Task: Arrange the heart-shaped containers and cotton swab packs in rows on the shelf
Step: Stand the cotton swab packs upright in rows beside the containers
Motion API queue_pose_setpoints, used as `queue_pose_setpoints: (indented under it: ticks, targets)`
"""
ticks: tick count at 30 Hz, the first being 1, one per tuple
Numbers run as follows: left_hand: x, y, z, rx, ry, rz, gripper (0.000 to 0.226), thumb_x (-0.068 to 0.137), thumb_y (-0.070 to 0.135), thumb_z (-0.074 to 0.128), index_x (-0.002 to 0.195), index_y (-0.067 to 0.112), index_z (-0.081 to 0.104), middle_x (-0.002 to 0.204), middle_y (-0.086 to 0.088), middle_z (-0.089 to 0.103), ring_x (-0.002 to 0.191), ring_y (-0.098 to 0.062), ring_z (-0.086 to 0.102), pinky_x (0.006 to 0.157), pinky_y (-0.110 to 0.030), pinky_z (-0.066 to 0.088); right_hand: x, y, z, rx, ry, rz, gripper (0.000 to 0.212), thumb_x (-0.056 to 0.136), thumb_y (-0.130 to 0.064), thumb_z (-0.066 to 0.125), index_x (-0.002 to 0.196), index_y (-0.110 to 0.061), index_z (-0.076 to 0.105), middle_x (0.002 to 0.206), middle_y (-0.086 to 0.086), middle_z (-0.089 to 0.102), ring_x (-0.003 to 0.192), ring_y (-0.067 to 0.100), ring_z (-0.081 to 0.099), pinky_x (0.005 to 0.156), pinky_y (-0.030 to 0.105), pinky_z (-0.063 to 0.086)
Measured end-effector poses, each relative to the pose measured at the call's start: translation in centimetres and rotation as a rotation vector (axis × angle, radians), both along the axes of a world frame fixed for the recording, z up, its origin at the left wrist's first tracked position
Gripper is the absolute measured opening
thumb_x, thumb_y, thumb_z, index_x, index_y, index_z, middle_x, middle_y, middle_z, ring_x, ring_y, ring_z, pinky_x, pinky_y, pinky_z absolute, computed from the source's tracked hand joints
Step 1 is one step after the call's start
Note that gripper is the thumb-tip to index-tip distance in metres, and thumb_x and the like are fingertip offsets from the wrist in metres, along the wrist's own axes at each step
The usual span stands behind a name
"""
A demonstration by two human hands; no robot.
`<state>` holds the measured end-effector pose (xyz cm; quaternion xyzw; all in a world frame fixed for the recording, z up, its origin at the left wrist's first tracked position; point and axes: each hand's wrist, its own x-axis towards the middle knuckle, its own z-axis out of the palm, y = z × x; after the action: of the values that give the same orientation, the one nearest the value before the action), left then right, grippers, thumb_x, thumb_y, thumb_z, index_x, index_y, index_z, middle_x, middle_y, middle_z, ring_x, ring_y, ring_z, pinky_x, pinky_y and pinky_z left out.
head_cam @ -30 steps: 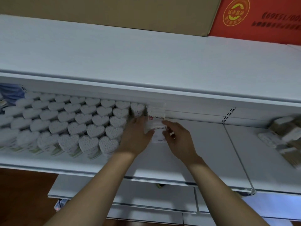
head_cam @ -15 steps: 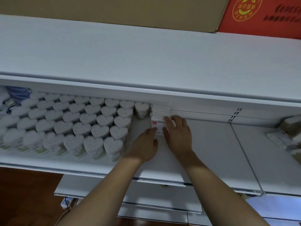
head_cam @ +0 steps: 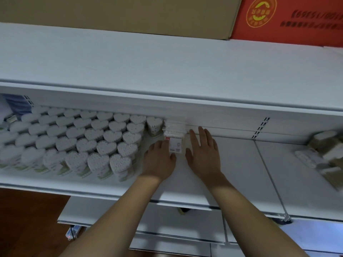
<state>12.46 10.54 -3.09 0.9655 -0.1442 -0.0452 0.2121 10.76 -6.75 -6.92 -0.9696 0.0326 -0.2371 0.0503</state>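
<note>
Heart-shaped containers [head_cam: 104, 147] of white swabs stand in several tight rows on the left half of the white shelf [head_cam: 241, 173]. One lone heart container [head_cam: 154, 125] stands at the back. To its right, cotton swab packs [head_cam: 175, 138] with red-marked labels stand in a short row running from the back wall forward. My left hand [head_cam: 159, 160] touches the front pack's left lower corner with fingers and thumb. My right hand [head_cam: 202, 153] lies flat on the shelf just right of the packs, fingers spread, holding nothing.
A loose pile of swab packs [head_cam: 323, 154] lies at the far right of the shelf. The upper shelf board [head_cam: 167, 71] overhangs the back, with a cardboard box [head_cam: 130, 12] and a red box [head_cam: 287, 17] on top. A lower shelf [head_cam: 167, 223] sits below.
The pack held in both hands went back against the row of packs. My right hand has since let go and slid right, flat on the shelf. My left hand stays at the pack.
</note>
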Motion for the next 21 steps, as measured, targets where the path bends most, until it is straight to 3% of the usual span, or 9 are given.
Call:
queue_pose_setpoints:
  ticks: [3,6,13,16,18,21]
  targets:
    - [-1.6,-1.8,0.3,0.044,-0.076,0.129,0.06,0.101,0.04,0.043,0.153,0.013,0.031,0.151,-0.011,0.04,0.139,-0.032,0.035,0.109,-0.042,0.035,-1.6,-2.3,0.3,0.006,-0.007,0.038,0.064,0.093,-0.035,0.055,0.15,-0.01,0.04,0.155,0.021,0.035,0.142,0.041,0.034,0.111,0.053,0.034]
    - [-3.5,-4.5,1.0,0.057,-0.123,0.189,0.059,0.101,0.043,0.041,0.151,0.014,0.034,0.157,-0.011,0.035,0.145,-0.032,0.027,0.117,-0.044,0.025,-3.5,-5.0,1.1,0.025,-0.022,0.072,0.061,0.094,-0.041,0.04,0.146,-0.008,0.047,0.154,0.022,0.038,0.142,0.041,0.036,0.111,0.054,0.035]
    - [-8.4,-13.4,2.5,0.043,-0.14,-0.022,0.059,0.103,0.046,0.036,0.155,0.018,0.029,0.163,-0.008,0.024,0.151,-0.027,0.015,0.122,-0.041,0.012,-10.6,-12.4,2.2,-0.034,-0.031,-0.069,0.059,0.09,-0.044,0.038,0.126,-0.008,0.067,0.137,0.019,0.058,0.13,0.04,0.052,0.105,0.055,0.043]
    - [-11.1,-17.1,2.9,-0.018,-0.171,-0.157,0.057,0.098,0.045,0.039,0.144,0.012,0.049,0.152,-0.015,0.043,0.142,-0.035,0.036,0.118,-0.047,0.025,-15.1,-16.0,2.8,-0.039,-0.035,-0.198,0.056,0.088,-0.04,0.047,0.131,-0.008,0.063,0.138,0.022,0.057,0.129,0.041,0.052,0.105,0.054,0.043]
    - [-12.7,-19.3,2.6,-0.089,-0.204,-0.238,0.057,0.089,0.043,0.041,0.123,0.004,0.066,0.129,-0.023,0.062,0.121,-0.043,0.058,0.103,-0.056,0.042,-18.4,-18.2,3.3,-0.047,0.002,-0.286,0.057,0.084,-0.035,0.059,0.132,-0.007,0.06,0.138,0.024,0.056,0.129,0.043,0.051,0.103,0.053,0.044]
    - [-15.2,-22.4,2.8,-0.099,-0.166,-0.296,0.056,0.084,0.039,0.049,0.123,0.003,0.067,0.127,-0.023,0.063,0.12,-0.043,0.057,0.103,-0.054,0.042,-22.6,-21.6,4.0,-0.089,0.114,-0.395,0.057,0.081,-0.037,0.061,0.129,-0.007,0.061,0.136,0.023,0.055,0.127,0.042,0.05,0.1,0.052,0.045]
